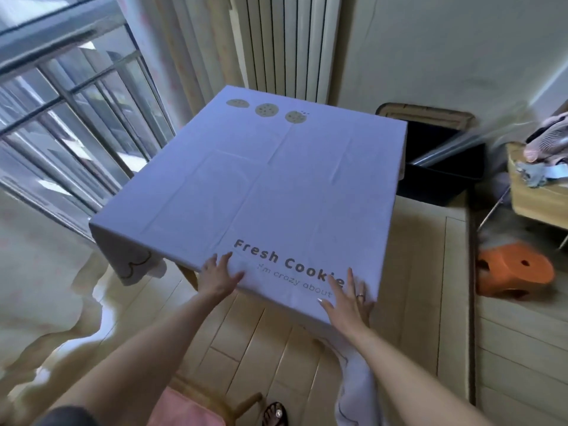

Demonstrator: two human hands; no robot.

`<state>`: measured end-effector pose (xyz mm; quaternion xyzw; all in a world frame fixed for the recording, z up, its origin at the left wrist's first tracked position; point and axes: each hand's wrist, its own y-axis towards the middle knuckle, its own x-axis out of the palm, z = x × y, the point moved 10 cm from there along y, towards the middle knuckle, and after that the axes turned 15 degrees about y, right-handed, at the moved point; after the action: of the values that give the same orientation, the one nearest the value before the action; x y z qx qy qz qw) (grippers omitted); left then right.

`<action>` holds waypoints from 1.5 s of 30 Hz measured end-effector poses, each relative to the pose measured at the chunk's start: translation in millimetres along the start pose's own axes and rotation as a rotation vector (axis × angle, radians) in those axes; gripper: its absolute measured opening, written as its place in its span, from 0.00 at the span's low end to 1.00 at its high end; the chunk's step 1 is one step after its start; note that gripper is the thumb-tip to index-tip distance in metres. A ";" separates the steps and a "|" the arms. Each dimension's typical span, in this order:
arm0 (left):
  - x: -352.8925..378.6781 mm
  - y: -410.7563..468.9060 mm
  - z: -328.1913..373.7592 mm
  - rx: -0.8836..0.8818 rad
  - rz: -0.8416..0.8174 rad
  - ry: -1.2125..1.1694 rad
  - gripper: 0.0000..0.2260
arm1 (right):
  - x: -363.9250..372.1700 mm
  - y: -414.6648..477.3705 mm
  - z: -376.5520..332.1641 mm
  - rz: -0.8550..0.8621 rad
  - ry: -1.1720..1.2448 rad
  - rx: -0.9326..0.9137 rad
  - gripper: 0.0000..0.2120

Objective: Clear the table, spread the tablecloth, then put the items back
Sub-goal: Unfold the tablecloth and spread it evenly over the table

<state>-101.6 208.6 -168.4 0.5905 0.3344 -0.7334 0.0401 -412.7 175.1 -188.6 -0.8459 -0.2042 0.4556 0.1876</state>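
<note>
White tablecloth [261, 179] spread flat; near edge under left hand [218, 275], right hand [348, 302], fingers straight, splayed wide.

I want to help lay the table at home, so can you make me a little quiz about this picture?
1. True or false: the tablecloth is folded up in a bundle.
2. How many cookies are printed near its far edge? A) two B) three C) five
3. In a few words: what are the left hand and the right hand doing?

Key
1. False: it lies spread out flat, with its sides hanging down.
2. B
3. Both hands press flat on the near edge of the tablecloth, fingers straight, by the words "Fresh Cookie".
</note>
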 end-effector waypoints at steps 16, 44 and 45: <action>-10.3 105.1 -44.7 0.014 -0.122 0.273 0.49 | 20.3 39.6 -19.3 -0.017 -0.172 0.139 0.44; -1.1 89.7 -53.2 0.013 -0.101 0.317 0.50 | 27.9 20.3 -21.5 -0.041 -0.260 0.143 0.56; -0.8 89.8 -53.3 0.015 -0.106 0.316 0.50 | 28.1 20.0 -21.7 -0.043 -0.259 0.141 0.56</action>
<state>-15.9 167.6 -211.7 0.6802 0.3618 -0.6350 -0.0562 -376.7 169.9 -207.0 -0.7601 -0.2121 0.5702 0.2284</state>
